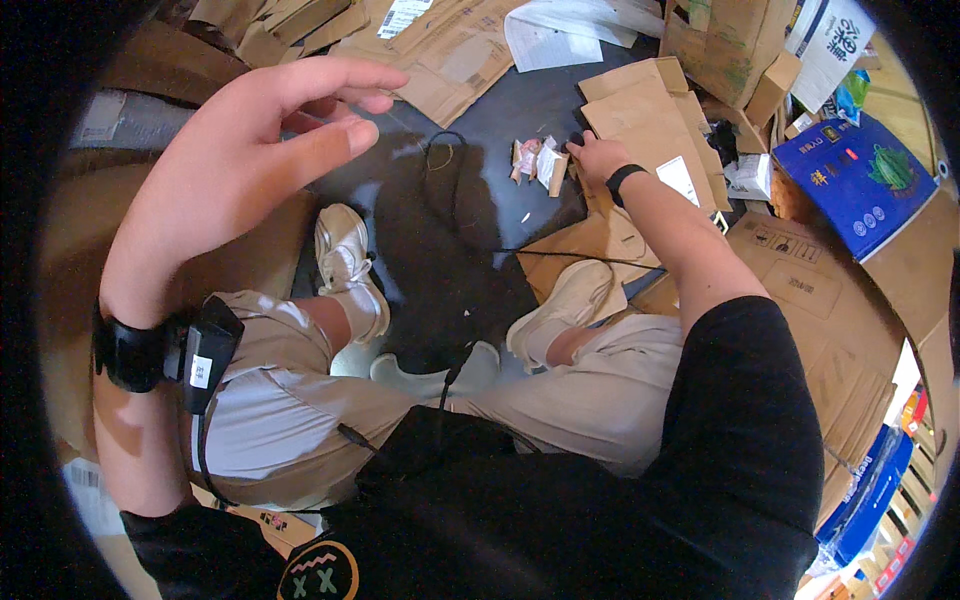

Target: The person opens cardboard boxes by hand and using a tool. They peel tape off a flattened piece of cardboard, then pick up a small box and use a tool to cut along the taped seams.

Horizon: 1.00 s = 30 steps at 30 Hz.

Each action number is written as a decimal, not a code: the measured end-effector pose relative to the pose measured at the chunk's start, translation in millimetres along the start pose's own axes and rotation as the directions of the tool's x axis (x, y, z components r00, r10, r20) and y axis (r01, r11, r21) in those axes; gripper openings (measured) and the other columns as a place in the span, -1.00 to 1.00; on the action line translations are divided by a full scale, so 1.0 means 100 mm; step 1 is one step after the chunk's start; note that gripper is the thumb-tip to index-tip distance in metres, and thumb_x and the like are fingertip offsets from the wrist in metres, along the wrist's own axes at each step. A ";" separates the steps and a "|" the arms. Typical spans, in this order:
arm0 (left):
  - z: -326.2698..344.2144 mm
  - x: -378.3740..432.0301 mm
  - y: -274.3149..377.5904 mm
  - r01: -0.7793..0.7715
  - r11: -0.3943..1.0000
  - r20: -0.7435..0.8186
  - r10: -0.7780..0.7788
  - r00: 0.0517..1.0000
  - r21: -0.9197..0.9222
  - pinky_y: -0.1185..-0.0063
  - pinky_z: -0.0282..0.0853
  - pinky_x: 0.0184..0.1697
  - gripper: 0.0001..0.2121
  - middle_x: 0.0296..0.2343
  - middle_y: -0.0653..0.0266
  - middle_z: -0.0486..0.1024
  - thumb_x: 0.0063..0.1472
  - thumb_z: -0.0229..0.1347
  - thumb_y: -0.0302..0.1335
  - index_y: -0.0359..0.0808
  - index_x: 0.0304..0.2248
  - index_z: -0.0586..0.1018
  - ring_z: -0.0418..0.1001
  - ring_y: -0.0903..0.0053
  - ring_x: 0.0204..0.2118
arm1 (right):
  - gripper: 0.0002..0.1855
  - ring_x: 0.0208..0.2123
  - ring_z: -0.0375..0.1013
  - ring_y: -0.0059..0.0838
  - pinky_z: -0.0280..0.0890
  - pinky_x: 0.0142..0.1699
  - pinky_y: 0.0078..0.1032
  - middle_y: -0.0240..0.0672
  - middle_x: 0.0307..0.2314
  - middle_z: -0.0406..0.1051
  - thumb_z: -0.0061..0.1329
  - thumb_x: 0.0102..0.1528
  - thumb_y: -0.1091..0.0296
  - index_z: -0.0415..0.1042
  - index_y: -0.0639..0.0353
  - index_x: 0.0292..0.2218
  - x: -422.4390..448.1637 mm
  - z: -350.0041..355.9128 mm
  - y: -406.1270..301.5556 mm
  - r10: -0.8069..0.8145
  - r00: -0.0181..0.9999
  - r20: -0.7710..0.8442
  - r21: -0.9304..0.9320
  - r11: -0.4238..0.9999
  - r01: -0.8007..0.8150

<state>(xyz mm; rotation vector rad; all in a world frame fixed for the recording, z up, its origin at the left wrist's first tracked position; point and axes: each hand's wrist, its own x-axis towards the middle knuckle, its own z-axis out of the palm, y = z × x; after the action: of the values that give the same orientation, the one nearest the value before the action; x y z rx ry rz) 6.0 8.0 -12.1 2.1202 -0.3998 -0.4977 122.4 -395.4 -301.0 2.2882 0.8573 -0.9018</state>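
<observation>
My left hand (277,142) is raised over the floor at the left with its fingers apart and nothing in it. A black strap with a small black device (210,352) sits on that wrist, a cable hanging from it. My right hand (600,159) reaches forward to the left edge of a flattened cardboard box (637,112), which bears a white label. A small dark spot shows at its fingertips; whether they grip anything is unclear. Just left of those fingers lie small torn scraps of cardboard and paper (538,161) on the dark floor (427,300).
Flattened cardboard (810,277) is stacked at my right, below a blue printed package (862,180). A brown carton (727,45) stands at the far right. Ahead lie a cardboard sheet (450,67) and white paper (559,37). A black cable (577,255) crosses the floor near my shoes.
</observation>
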 end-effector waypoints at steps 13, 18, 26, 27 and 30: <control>-0.06 -0.12 -0.14 0.025 0.996 -0.058 -0.030 0.998 -0.086 0.59 0.24 0.06 -0.67 -0.13 0.27 0.48 0.29 0.01 -0.44 -0.34 0.02 0.42 0.37 0.55 -0.03 | -0.61 -0.27 0.44 -0.02 0.32 -0.19 -0.22 -0.06 -0.40 0.45 0.09 -0.16 0.26 0.30 0.18 -0.28 -0.27 0.10 0.58 -0.050 0.984 -0.170 0.499 0.857 0.130; -0.02 0.00 -0.14 -0.020 0.996 -0.050 0.016 0.999 -0.085 0.60 0.25 0.04 -0.67 -0.15 0.27 0.48 0.29 0.01 -0.43 -0.35 0.01 0.43 0.37 0.56 -0.06 | -0.70 -0.35 0.42 -0.01 0.29 -0.23 -0.25 -0.04 -0.46 0.41 0.05 -0.16 0.33 0.30 0.19 -0.35 -0.80 0.31 0.96 0.102 0.976 -0.192 0.535 0.845 0.017; 0.02 -0.03 -0.05 -0.016 0.999 -0.071 0.014 0.997 -0.029 0.61 0.26 0.01 -0.68 -0.19 0.28 0.49 0.28 0.01 -0.41 -0.35 -0.02 0.45 0.38 0.57 -0.10 | -0.70 -0.27 0.43 -0.08 0.30 -0.18 -0.31 -0.04 -0.41 0.44 0.06 -0.16 0.37 0.35 0.18 -0.32 -0.73 0.48 1.02 0.179 0.953 -0.246 0.596 0.803 0.003; 0.01 -0.02 -0.06 -0.014 1.000 -0.080 0.012 0.997 -0.021 0.61 0.26 0.00 -0.69 -0.20 0.28 0.49 0.28 0.01 -0.41 -0.36 -0.02 0.45 0.38 0.58 -0.10 | -0.72 -0.28 0.43 -0.08 0.30 -0.18 -0.31 -0.05 -0.41 0.44 0.04 -0.14 0.36 0.36 0.18 -0.33 -0.72 0.47 1.00 0.155 0.934 -0.321 0.563 0.825 0.056; -0.01 -0.03 -0.07 0.000 1.000 -0.097 -0.001 0.995 -0.007 0.62 0.26 -0.01 -0.69 -0.22 0.29 0.49 0.28 0.01 -0.40 -0.36 -0.03 0.46 0.39 0.58 -0.12 | -0.76 -0.30 0.43 -0.09 0.30 -0.17 -0.31 -0.06 -0.42 0.44 0.01 -0.12 0.34 0.37 0.19 -0.35 -0.76 0.37 0.99 0.158 0.920 -0.359 0.562 0.823 0.078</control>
<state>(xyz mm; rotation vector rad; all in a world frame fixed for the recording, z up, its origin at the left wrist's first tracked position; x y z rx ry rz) 5.0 14.2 -17.0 2.1279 -0.3414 -0.3936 134.6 -512.4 -245.4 3.0797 0.7582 -0.7556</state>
